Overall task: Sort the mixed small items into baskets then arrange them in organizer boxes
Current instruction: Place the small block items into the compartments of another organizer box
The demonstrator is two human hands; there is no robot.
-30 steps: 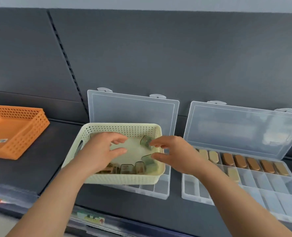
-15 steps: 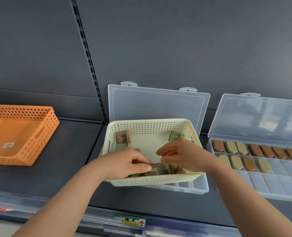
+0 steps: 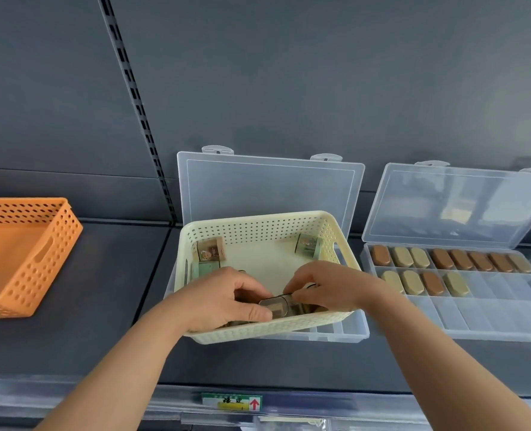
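Note:
A cream perforated basket [image 3: 258,227] sits on top of an open clear organizer box [image 3: 345,332]. Both my hands are inside it at its near wall. My left hand [image 3: 226,298] and my right hand [image 3: 326,286] pinch the same small olive-green tin [image 3: 276,303] from either side, among several similar tins along the near wall. Two more small packs lie at the basket's back: a tan one [image 3: 209,248] on the left and a green one [image 3: 307,245] on the right.
A second open organizer box [image 3: 488,318] on the right holds brown and olive oval pieces in its back rows. An orange basket [image 3: 44,256] stands at the left on the dark shelf. A shelf-edge label [image 3: 231,402] marks the front rail.
The view shifted so the cream basket sits more central. Both hands moved from the basket's middle down to its near wall and closed around one tin together.

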